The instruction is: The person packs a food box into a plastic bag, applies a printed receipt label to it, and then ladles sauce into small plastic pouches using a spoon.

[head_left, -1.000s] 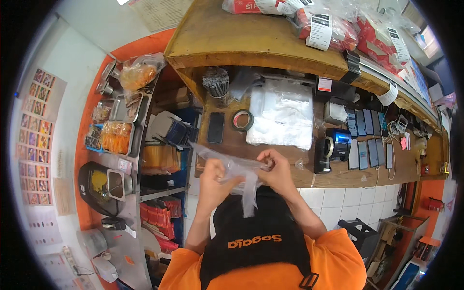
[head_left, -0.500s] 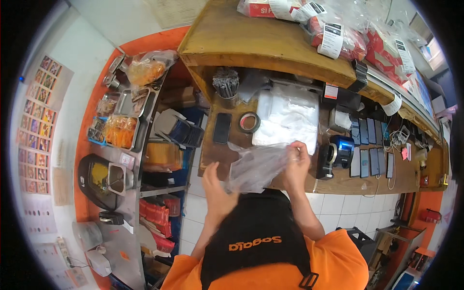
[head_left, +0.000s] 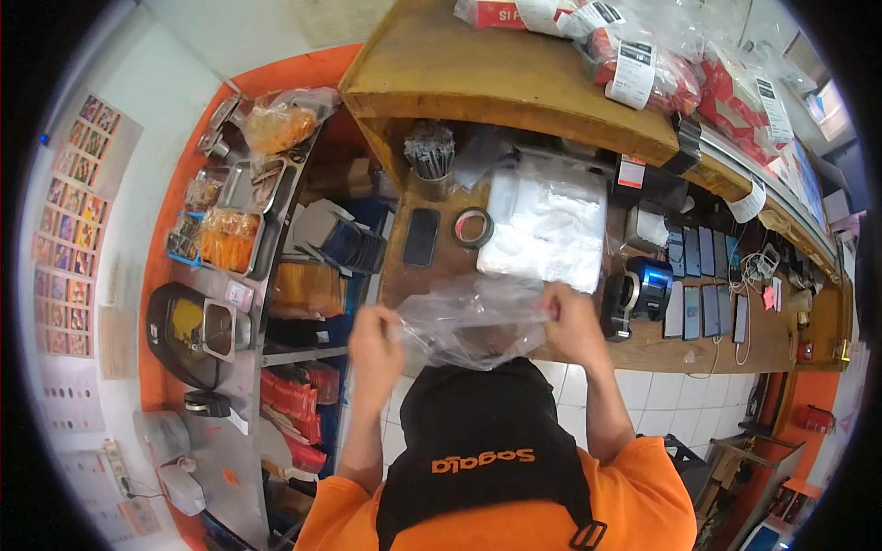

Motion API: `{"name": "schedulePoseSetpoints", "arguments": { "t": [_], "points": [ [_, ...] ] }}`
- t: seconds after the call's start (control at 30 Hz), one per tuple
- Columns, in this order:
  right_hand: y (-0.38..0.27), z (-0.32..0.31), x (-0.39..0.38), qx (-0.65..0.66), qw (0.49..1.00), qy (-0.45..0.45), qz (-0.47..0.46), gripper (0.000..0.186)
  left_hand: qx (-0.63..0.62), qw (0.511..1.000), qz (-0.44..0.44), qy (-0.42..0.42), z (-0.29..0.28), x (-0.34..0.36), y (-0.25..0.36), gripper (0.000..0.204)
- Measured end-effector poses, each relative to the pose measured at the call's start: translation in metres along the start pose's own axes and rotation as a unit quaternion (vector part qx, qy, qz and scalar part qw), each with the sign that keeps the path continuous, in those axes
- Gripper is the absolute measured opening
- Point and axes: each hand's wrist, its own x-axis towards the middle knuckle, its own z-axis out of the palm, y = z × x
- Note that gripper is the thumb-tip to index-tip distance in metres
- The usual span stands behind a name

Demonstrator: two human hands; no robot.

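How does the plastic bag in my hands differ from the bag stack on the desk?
The plastic bag is held up between your left hand and right hand; the bag stack lies flat on the desk. The plastic bag is thin and crumpled, while the bag stack is thicker and whiter. Both look like clear plastic.

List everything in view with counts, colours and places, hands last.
Plastic bag: one, clear, centre
Desk: one, brown, ahead
Bag pile: one, whitish, on desk
Tape roll: one, black, left of pile
Lone phone: one, black, left of tape
Packed cup: one, grey, desk's back left
Machine: one, black and blue, right of pile
Other phones: about ten, mixed, desk's right side
Parcels: several, red and white, top shelf
Food bags: at least two, orange, left counter
Basin: one, black, left counter
Red packs: several, red, lower left
Apron: one, black, bottom centre
Left hand: one, bare, holding bag's left end
Right hand: one, bare, holding its right end
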Motion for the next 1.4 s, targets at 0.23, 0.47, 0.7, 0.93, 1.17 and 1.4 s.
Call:
{"name": "schedulePoseSetpoints", "arguments": {
  "t": [0.23, 0.47, 0.7, 0.93, 1.17, 1.4],
  "points": [
    [0.035, 0.049, -0.044, -0.238, 0.964, -0.118, 0.031, 0.036, 0.045, 0.991, 0.099, -0.073, 0.01, -0.053, -0.045, 0.008],
    [0.075, 0.062, -0.087, 0.467, 0.865, -0.11, 0.149, 0.032, -0.666, 0.612, -0.419, -0.079, 0.02, -0.129, -0.057, 0.01],
    [0.049, 0.044, -0.11, 0.733, 0.631, -0.061, 0.248, 0.014, -0.806, 0.391, -0.411, -0.167, 0.005, -0.117, -0.06, 0.012],
    [0.046, 0.017, -0.119, 0.716, 0.672, -0.115, 0.151, 0.031, -0.671, 0.683, -0.064, -0.282, 0.027, -0.081, -0.087, 0.029],
    [0.066, 0.042, -0.028, 0.639, 0.718, 0.133, 0.241, 0.027, -0.759, 0.49, -0.405, -0.142, 0.114, -0.027, -0.045, 0.034],
    [0.053, 0.024, -0.015, 0.113, 0.953, 0.179, -0.216, 0.02, -0.802, 0.375, -0.394, -0.245, 0.174, 0.001, -0.054, 0.039]
  ]
}}
